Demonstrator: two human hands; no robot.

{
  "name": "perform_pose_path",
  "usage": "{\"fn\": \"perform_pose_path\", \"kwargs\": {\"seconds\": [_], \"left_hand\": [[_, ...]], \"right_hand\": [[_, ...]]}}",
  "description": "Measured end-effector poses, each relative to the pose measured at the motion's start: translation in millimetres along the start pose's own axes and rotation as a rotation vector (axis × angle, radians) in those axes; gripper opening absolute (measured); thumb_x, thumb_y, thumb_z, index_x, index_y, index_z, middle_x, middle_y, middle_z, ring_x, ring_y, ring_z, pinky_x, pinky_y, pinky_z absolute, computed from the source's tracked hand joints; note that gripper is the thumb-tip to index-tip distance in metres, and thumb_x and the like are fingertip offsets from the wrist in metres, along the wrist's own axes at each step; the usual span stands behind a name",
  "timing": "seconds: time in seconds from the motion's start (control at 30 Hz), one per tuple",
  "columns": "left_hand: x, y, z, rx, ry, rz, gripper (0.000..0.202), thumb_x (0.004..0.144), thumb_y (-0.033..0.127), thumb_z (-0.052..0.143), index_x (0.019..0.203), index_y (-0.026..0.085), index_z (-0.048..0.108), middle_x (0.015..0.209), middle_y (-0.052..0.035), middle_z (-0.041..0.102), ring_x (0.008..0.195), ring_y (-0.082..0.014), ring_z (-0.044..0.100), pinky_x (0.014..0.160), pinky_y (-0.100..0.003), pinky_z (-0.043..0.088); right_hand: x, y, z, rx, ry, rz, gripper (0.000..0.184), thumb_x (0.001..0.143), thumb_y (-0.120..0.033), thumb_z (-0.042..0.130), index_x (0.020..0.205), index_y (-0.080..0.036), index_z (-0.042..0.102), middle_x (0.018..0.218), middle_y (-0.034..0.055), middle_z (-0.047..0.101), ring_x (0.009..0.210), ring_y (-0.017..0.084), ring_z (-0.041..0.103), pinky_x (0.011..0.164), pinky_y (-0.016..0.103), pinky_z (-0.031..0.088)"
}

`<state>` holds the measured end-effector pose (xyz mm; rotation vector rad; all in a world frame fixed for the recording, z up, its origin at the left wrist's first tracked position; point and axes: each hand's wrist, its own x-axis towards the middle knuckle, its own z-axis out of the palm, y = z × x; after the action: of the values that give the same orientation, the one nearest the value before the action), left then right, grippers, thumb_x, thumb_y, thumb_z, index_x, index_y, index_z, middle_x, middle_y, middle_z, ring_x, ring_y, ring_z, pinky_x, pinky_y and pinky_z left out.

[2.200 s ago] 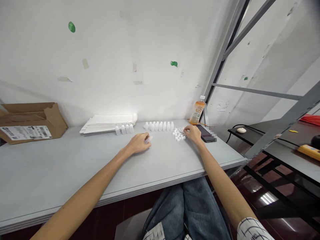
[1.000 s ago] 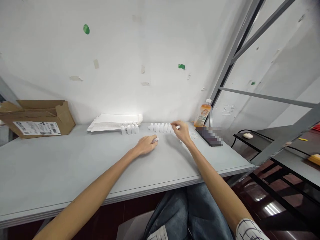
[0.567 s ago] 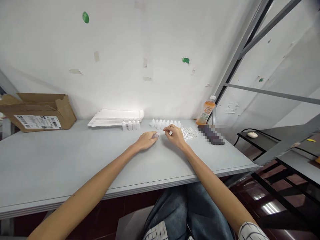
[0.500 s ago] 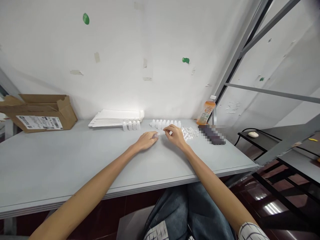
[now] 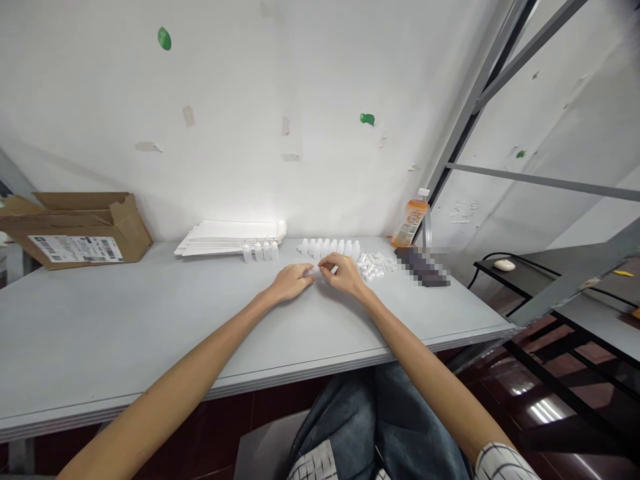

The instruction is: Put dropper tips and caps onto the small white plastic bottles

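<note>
My left hand (image 5: pixel 291 283) is closed around a small translucent dropper bottle (image 5: pixel 311 271), whose tip points to the right. Against that tip my right hand (image 5: pixel 345 275) pinches with thumb and forefinger; whatever is between the fingertips is too small to make out. Just behind my right hand stand several white, capless bottles (image 5: pixel 327 247) in rows. Beside it on the right lies a loose pile of small white plastic pieces (image 5: pixel 376 265). Farther left, several bottles with narrow pointed tops (image 5: pixel 259 252) stand upright in a line.
A stack of flat white sheets or boxes (image 5: pixel 230 235) lies against the wall. At the far left is an open cardboard box (image 5: pixel 83 230). An orange drink bottle (image 5: pixel 411 220) and a blurred dark object (image 5: pixel 424 268) are on the right, near the metal frame (image 5: pixel 463 127).
My right hand has moved left, bringing its pinched fingers to the tip of the bottle in my left hand. My left hand has stayed about where it was. The view has shifted slightly.
</note>
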<state>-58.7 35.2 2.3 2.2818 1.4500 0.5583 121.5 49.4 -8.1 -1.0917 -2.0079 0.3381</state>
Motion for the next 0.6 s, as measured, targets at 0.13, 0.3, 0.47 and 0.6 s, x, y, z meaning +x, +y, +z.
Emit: {"fn": "perform_pose_path", "kwargs": {"seconds": [0.13,0.3,0.47,0.6], "left_hand": [[0.1,-1.5,0.5,-0.008,0.006,0.010,0.030,0.086,0.038,0.043,0.096,0.019,0.064,0.087,-0.0048,0.068,0.082,-0.0227,0.060,0.069,-0.030,0.040],[-0.8,-1.3,0.2,-0.075,0.015,0.039,0.034,0.086,0.038,0.044,0.104,0.020,0.066,0.094,-0.0050,0.071,0.088,-0.0232,0.062,0.077,-0.031,0.045],[0.0,-4.3,1.7,-0.153,0.014,0.063,0.039,0.086,0.040,0.045,0.114,0.020,0.065,0.108,-0.0060,0.070,0.098,-0.0248,0.061,0.087,-0.034,0.046],[-0.5,-4.3,1.7,-0.150,0.010,0.068,0.040,0.087,0.040,0.045,0.115,0.020,0.065,0.112,-0.0063,0.069,0.100,-0.0257,0.061,0.089,-0.034,0.045]], "right_hand": [[0.7,-4.1,-5.0,0.250,-0.097,0.120,0.010,0.077,-0.021,0.059,0.078,-0.017,0.067,0.074,0.0035,0.067,0.062,0.015,0.064,0.056,0.025,0.048],[1.8,-7.2,-10.4,0.574,-0.207,0.267,0.028,0.072,-0.038,0.072,0.087,-0.015,0.068,0.074,0.0066,0.069,0.070,0.020,0.068,0.050,0.026,0.050],[2.9,-3.2,-11.9,0.675,-0.275,0.277,0.040,0.065,-0.042,0.079,0.091,-0.013,0.070,0.078,0.0075,0.071,0.073,0.019,0.067,0.054,0.025,0.052],[2.8,-2.3,-11.7,0.683,-0.293,0.274,0.041,0.064,-0.042,0.080,0.091,-0.013,0.070,0.077,0.0059,0.069,0.072,0.018,0.066,0.053,0.025,0.052]]}}
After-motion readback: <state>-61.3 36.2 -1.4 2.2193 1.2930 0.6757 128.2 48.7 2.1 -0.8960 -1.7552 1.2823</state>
